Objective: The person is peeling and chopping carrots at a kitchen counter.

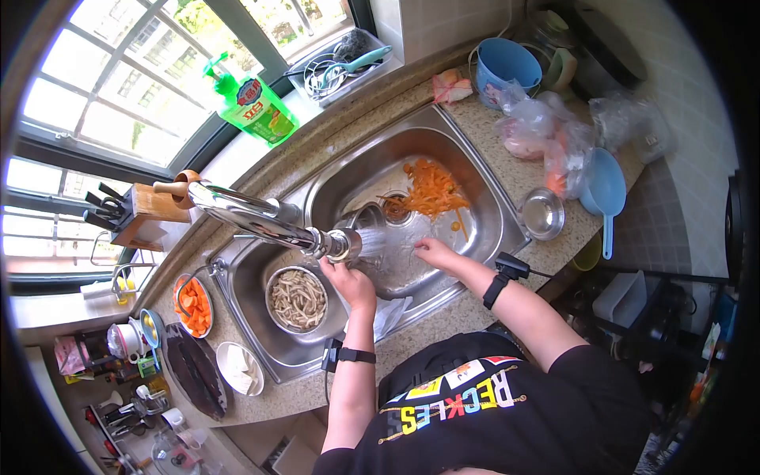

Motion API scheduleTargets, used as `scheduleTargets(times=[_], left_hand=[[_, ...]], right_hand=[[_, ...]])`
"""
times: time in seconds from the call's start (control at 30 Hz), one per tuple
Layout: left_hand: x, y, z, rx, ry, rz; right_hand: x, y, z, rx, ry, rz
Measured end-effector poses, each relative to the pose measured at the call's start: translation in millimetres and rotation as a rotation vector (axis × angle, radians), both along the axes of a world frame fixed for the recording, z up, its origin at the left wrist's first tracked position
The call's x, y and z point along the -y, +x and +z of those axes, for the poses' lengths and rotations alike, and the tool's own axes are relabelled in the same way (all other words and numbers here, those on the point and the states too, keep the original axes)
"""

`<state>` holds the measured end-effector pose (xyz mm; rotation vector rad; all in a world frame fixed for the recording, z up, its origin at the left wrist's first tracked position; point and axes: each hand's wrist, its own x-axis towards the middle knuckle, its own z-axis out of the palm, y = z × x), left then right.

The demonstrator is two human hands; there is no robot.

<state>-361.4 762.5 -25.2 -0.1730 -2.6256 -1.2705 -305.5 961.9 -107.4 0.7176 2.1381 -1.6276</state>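
Note:
My left hand (350, 286) is at the chrome faucet head (340, 246), its fingers closed against the lower side. Water (384, 244) sprays from the head into the right sink basin (483, 170). Over this basin, near the spray, my right hand (434, 252) has its fingers curled together; whatever they hold, if anything, is too small to make out. Orange peelings (431, 190) lie heaped around the drain (396, 207). Left of the drain is a shiny metal piece (368, 217), partly hidden by the faucet. A metal bowl of pale strips (297, 299) stands in the left basin.
Cut carrots (192, 305), a white bowl (239, 369) and a dark board (192, 368) line the left counter. Right of the sink are a small metal bowl (543, 214), plastic bags (546, 134), a blue ladle-shaped scoop (604, 186) and a blue bucket (509, 67). Green soap (255, 107) stands behind.

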Motion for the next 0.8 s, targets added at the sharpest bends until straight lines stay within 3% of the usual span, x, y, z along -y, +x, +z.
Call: scheduleTargets(times=[0.03, 0.1, 0.13, 0.2, 0.33, 0.43, 0.5, 0.53, 0.6, 0.63, 0.7, 0.77, 0.8], left_hand=[[0, 0, 3, 0.004, -0.001, 0.003], [-1, -2, 5, -0.044, 0.011, 0.045], [-3, -2, 3, -0.041, 0.009, 0.046], [-7, -1, -1, -0.1, 0.116, 0.132], [4, 8, -49, 0.036, 0.098, 0.136], [1, 10, -68, 0.165, 0.233, 0.144], [-2, 14, -63, 0.5, 0.284, 0.128], [8, 17, -104, 0.653, 0.431, 0.122], [13, 25, -139, 0.7, 0.481, 0.213], [10, 28, -147, 0.745, 0.529, 0.306], [-3, 30, -122, 0.775, 0.6, 0.354], [-9, 30, -112, 0.799, 0.619, 0.431], [-4, 33, -130, 0.717, 0.488, 0.379]], right_hand=[[7, -7, -1, 0.004, -0.001, 0.003], [25, -24, -1, 0.05, -0.383, -0.139], [35, -31, 8, 0.053, -0.385, -0.139], [48, -42, 37, 0.061, -0.632, -0.334], [45, -50, 42, -0.067, -0.845, -0.361], [20, -50, 40, -0.103, -0.674, -0.317], [1, -48, 18, -0.05, -0.344, -0.304], [-7, -48, 5, -0.049, -0.344, -0.304], [-20, -47, -17, -0.004, 0.019, -0.438], [-25, -47, -20, -0.002, 0.02, -0.439], [-35, -51, -22, 0.272, 0.25, -0.643], [-46, -54, -21, 0.358, 0.118, -0.724], [-50, -55, -32, 0.386, 0.137, -0.79]])
